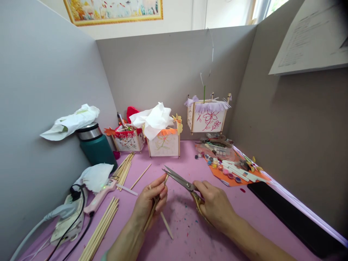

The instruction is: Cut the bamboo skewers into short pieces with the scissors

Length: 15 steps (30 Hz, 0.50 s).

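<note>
Now the left hand point(152, 195) pinches a thin tan wooden stick point(149, 219); the right hand point(216, 203) grips gold-handled steel scissors point(188, 185): squeeze slowly, steadily.

Teal flask point(95, 148) (white paper point(74, 121) atop); gold-framed picture point(116, 10) behind.

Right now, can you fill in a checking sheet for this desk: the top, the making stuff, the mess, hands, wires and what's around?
Surface: pink table, speckled with colored bits.
Job's things: scissors, blades at the upper end of a stick; loose sticks to the left.
Clutter: green bottle, paper boxes, paint pots.
Hands: left hand grips the stick; right hand holds the scissors.
Cables: black cable at the pink tool; white cable by the power strip.
Surroundings: gray walls, framed picture beyond, printed paper at right.
</note>
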### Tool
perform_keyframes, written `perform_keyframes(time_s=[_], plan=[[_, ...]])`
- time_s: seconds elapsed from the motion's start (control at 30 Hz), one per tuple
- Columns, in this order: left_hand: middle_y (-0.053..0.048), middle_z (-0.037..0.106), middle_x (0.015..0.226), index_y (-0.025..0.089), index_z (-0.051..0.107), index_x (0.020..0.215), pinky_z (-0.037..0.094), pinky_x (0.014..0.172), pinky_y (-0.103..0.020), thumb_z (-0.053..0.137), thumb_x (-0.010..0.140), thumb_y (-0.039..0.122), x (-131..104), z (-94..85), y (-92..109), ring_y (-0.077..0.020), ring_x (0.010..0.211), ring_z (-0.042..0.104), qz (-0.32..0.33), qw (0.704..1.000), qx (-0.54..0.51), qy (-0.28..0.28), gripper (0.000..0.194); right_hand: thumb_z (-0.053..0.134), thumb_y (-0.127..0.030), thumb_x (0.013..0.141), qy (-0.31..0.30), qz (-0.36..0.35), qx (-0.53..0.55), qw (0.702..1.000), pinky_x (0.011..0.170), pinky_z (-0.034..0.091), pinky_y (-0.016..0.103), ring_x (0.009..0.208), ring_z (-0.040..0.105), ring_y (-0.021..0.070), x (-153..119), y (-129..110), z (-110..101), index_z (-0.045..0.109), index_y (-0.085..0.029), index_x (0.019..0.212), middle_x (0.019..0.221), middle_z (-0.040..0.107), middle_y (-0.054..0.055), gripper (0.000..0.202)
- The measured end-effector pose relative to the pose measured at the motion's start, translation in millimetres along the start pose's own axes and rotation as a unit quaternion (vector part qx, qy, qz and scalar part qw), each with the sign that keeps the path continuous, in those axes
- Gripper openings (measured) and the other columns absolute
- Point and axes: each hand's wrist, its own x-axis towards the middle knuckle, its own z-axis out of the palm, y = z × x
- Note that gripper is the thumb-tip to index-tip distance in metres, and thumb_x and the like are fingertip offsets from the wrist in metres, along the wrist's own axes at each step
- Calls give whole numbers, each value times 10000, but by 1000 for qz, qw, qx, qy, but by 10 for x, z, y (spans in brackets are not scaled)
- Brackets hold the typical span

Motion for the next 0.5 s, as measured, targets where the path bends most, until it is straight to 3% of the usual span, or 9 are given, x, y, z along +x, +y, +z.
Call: perform_keyframes(time_s=[0.17,0.33,0.5], plan=[[61,453,544,105,529,1143,116,330,-173,583,769,154,-12,2,-5,-16,306,284,5,1000,-5,-3,381,444,-158,799,-5,0,29,1000,588,292,256,622,508,147,6,38,36,563,-206,858,729,582,13,141],[63,454,537,130,520,1132,119,328,-178,577,771,167,-17,43,19,-25,300,288,8,1000,-2,-1,367,465,-176,784,16,-13,8,1000,608,288,264,685,518,163,-3,4,-2,554,-220,1004,830,588,23,241],[62,458,531,134,523,1103,130,324,-173,576,772,170,-16,49,13,-28,301,298,12,1000,1,9,337,472,-175,772,13,-13,-14,1000,607,281,268,721,520,178,-5,-53,-37,545,-214,1027,841,578,35,268]])
